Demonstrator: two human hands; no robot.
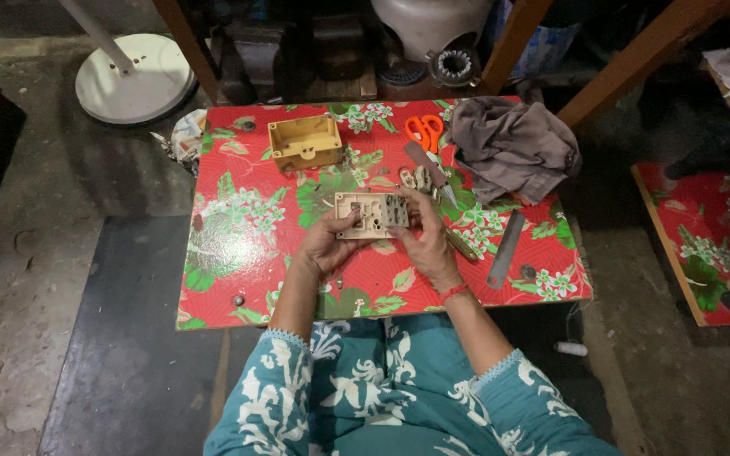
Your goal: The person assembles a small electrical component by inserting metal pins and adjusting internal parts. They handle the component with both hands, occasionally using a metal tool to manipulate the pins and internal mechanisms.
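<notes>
left hand [324,245] and right hand [426,241] both grip the switch plate [372,214] by its ends | looks light, stiff, hard plastic | small parts may snap | hold the edges

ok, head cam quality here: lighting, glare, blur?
Head view: dim overall, the light falls mostly on the red floral table, with a soft sheen on its left part; the floor and the shelf behind are in deep shadow. The beige switch plate between the left hand and the right hand is small and slightly soft. Wide-angle bend at edges.

red floral tablecloth [238,228], orange scissors [424,131]
</notes>
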